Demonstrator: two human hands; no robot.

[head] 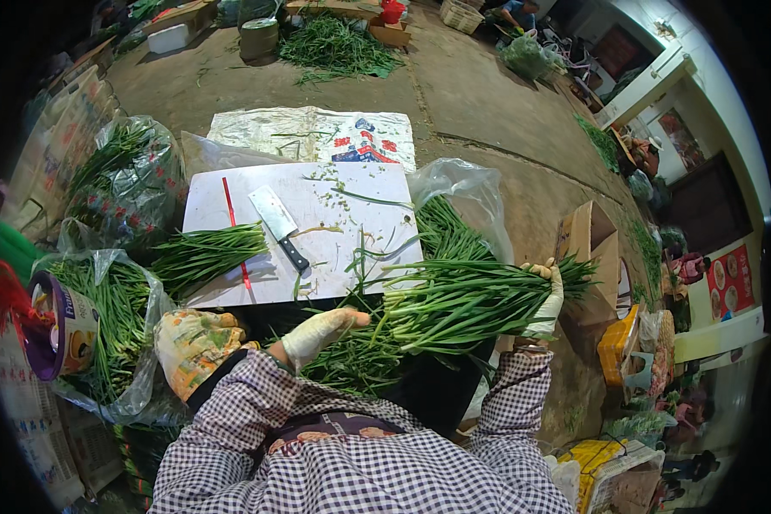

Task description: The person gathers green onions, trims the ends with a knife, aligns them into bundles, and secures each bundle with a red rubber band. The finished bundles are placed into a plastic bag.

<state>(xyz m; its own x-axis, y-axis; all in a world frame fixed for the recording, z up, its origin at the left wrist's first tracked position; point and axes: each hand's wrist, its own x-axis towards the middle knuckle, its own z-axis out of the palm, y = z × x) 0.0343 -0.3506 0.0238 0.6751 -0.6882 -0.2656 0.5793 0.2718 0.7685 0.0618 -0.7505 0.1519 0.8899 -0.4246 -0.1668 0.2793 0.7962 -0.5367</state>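
My right hand [546, 299], in a pale glove, grips a bunch of garlic chives [462, 302] near the leafy end. The pale stem ends point left. My left hand [321, 331], in a whitish glove with a bare digit tip, is just left of those ends; its other fingers are hard to make out. Below lies a loose heap of chives [360, 366]. In front, a white board [334, 225] bears a cleaver [276, 221], a red strip [234, 225] and scraps. Another chive bunch [212, 257] overlaps the board's left side. A patterned glove-like cloth piece [196, 350] sits by my left sleeve.
Clear plastic bags of chives [106, 321] stand at left, near a purple tub [54, 327]. Another bag [462, 193] lies right of the board. A printed sack [308, 132] lies beyond it. A cardboard box [588, 250] stands right; people sit farther off, one person [520, 16] at the back.
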